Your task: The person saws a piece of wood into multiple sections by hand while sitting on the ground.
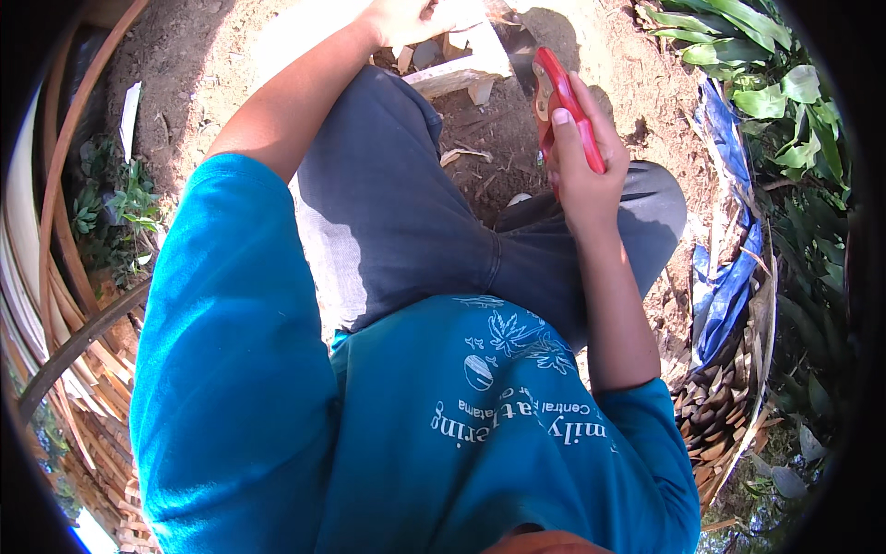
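At 1 o'clock, the right hand (585, 186) has its grip wrapped around the handle of a red tool (559, 88), its dark blade slanting toward 11 o'clock beside the pale wood (461, 74), which lies at 12. The left hand (415, 20) is at the top rim near 12, just above the wood, too cut off and glaring to tell its grip; a blue tarp (729, 305) lies at 3 and leaves (798, 129) spread at 2.
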